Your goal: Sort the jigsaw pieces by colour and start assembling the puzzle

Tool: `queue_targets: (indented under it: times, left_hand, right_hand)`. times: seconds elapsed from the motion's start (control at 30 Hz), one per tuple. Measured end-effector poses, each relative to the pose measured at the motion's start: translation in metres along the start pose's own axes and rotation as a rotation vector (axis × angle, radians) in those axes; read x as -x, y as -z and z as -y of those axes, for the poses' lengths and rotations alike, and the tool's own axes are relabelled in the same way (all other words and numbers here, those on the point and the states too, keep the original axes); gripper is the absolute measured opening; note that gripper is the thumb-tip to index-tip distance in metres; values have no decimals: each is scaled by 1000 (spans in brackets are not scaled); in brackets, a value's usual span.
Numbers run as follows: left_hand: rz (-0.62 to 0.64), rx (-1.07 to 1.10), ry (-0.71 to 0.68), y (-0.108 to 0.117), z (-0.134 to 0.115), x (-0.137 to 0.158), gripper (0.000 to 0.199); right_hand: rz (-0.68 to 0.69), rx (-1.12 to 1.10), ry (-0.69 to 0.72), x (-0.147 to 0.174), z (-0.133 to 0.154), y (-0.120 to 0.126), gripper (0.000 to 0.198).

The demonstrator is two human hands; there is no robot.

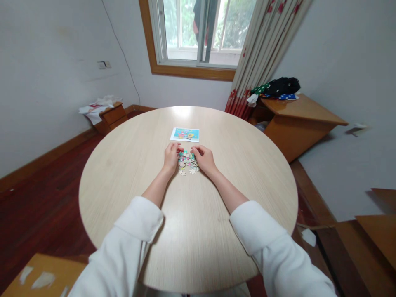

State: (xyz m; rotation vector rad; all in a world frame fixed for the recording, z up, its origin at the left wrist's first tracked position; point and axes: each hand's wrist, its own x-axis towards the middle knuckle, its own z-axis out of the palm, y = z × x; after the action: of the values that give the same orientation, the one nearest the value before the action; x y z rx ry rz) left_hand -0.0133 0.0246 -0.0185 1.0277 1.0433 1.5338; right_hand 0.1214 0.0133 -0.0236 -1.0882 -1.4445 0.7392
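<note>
A small heap of jigsaw puzzle pieces [186, 160] lies on the round table, some pale side up, others showing green, pink and yellow. At the heap's left edge is my left hand [172, 156], its fingers loosely bent and apart above the pieces. My right hand [204, 157] curves in from the other side, with thumb and fingers bent beside the heap. I see no piece held in either hand, though the fingertips partly cover the nearest ones. Just beyond the heap, a picture sheet [185, 134] with pink and yellow cartoon figures on blue lies flat.
The round pale wooden table [192, 231] stands below a window [201, 31]. A brown cabinet [297, 123] topped with clothes [280, 87] is at the right, by a curtain [262, 45]. At lower left sits a cardboard box [40, 274].
</note>
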Motion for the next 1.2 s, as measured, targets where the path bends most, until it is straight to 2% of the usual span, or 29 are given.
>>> queue_targets:
  times: [0.17, 0.3, 0.37, 0.43, 0.53, 0.6, 0.7, 0.83, 0.93, 1.07, 1.13, 1.2]
  left_hand:
    - [63, 72, 16, 6, -7, 7, 27]
    - [92, 114, -6, 5, -12, 11, 21]
    - [43, 84, -31, 6, -14, 12, 17]
    - [-61, -9, -86, 8, -14, 12, 17]
    - [-238, -215, -232, 13, -15, 14, 27]
    - [-304, -315, -301, 17, -16, 15, 34]
    - [-345, -386, -290, 21, -16, 16, 38]
    - [-377, -423, -228, 24, -15, 17, 37]
    - [-350, -457, -208, 28, -15, 20, 36]
    - [-299, -474, -203, 38, -15, 29, 36]
    - [-306, -460, -195, 42, -17, 36, 35]
    - [-324, -453, -201, 46, -21, 44, 34]
  right_hand:
    - [12, -159, 21, 3, 7, 4, 37]
    - [-22, -282, 4, 2, 7, 4, 36]
    - [-78, -270, -14, 2, 6, 5, 34]
    - [-167, -171, -37, 3, 6, 7, 30]
    - [-291, 36, -13, 5, 7, 16, 24]
    - [-334, 132, 41, 5, 6, 25, 25]
    - [-403, 215, 32, 6, 5, 38, 28]
    - [-486, 247, -136, 5, 4, 46, 27]
    - [-483, 217, -214, 8, 3, 47, 27]
    - [-436, 193, -234, 21, 4, 50, 26]
    - [-417, 208, -226, 31, 7, 53, 25]
    - [-378, 275, -156, 42, 15, 57, 26]
